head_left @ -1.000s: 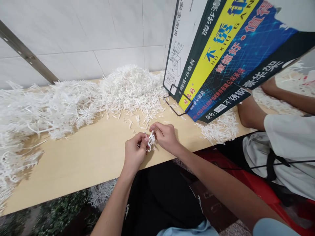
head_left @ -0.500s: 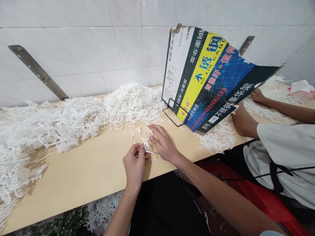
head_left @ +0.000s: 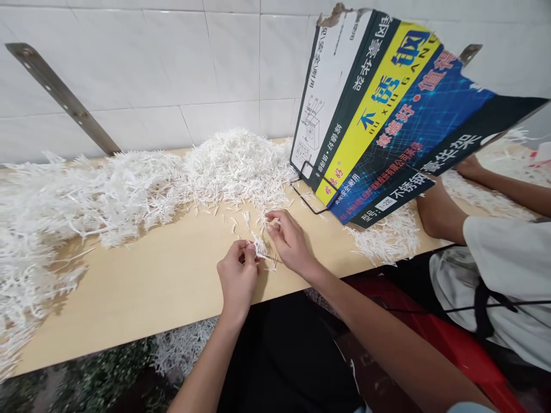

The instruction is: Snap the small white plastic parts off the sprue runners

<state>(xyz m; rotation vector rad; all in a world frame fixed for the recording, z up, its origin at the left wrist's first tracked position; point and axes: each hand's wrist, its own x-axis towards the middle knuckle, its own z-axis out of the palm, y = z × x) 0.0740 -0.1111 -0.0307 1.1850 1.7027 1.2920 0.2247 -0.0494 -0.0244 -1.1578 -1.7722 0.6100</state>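
so our right hand has just curled its fingers back in after being spread out a moment ago, which puts its fingertips close to the white piece again. can't tell if they're pinching anything, tbh. our left hand is closed on that piece, thumb against fingers, just over the near part of the table. some loose bits are lying just past our hands, and behind them there's a big white pile, with a stringier heap off to the left. on our right the torn box is leaning up with a wire loop at its foot, and a co-worker's arm shows beyond it.
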